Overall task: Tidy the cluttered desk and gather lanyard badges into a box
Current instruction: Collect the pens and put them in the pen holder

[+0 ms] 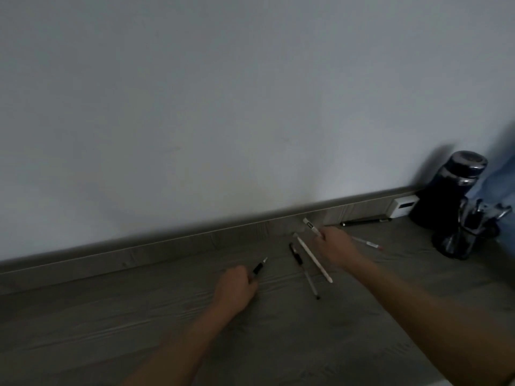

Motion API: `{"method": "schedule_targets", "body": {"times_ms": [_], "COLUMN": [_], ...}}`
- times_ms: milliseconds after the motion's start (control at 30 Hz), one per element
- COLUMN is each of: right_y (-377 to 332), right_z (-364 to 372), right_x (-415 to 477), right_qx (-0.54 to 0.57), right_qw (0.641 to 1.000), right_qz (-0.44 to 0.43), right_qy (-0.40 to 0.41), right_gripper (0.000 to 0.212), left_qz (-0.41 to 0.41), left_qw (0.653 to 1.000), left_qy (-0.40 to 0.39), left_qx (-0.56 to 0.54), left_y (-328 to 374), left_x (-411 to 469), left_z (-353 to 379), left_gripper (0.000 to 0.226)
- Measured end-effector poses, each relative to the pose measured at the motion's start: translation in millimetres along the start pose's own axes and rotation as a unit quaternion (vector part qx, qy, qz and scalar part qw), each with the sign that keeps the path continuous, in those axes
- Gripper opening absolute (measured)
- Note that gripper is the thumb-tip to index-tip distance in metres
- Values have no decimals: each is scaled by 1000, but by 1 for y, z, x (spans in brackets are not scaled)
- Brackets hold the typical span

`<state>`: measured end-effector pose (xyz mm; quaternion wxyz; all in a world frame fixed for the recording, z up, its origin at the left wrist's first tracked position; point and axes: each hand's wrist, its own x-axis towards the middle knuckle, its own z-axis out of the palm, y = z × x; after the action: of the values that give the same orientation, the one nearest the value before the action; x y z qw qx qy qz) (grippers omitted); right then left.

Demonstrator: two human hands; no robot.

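Observation:
My left hand (pixel 237 286) grips a black pen (pixel 259 267) whose tip points up and to the right above the grey wooden desk (pixel 139 324). Further right, near the back of the desk, my right hand (pixel 335 245) holds a white pen (pixel 311 227) that sticks out up and to the left. Between my hands lie a long white pen (pixel 313 257) and a black-and-clear pen (pixel 305 270) on the desk. A thin pen with a red tip (pixel 367 243) lies just right of my right hand. No lanyard badge or box is in view.
A dark pen holder (pixel 459 238) with several pens stands at the right, behind it a black bottle (pixel 448 188). A white small box (pixel 404 206) and a dark pen (pixel 362 222) sit against the desk's back ledge. A pale wall fills the background.

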<state>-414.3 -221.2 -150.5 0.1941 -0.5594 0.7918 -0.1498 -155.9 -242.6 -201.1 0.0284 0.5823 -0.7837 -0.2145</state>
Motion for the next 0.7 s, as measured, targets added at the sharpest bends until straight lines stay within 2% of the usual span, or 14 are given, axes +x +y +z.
{"method": "schedule_targets", "body": {"times_ms": [100,200,333,467,600,700], "right_y": [12,17,28,50,78,94], "right_z": [6,23,18,-10,-41,-53], "right_x": [-6,-12,-10,-8,-2,4], "right_qx": [-30,-42,-35,-12,-22,-49], "right_qw": [999,996,995,998,997,997], "right_qz": [-5,34,52,37,58,57], "right_qy": [-14,-71,-79,-46,-36,-23], "right_gripper": [13,34,25,29,18,29], "left_qz": [5,-20,-53,-58,-75,-86], "left_qw": [998,990,980,979,984,991], "left_qy": [14,1,-18,-25,-25,-27], "left_qx": [-59,-137,-189,-196,-158,-98], "left_y": [4,15,37,67,100,114], "left_x": [6,9,12,17,23,25], "left_z": [1,2,3,6,13,20], "left_gripper": [19,10,8,36,49,55]}}
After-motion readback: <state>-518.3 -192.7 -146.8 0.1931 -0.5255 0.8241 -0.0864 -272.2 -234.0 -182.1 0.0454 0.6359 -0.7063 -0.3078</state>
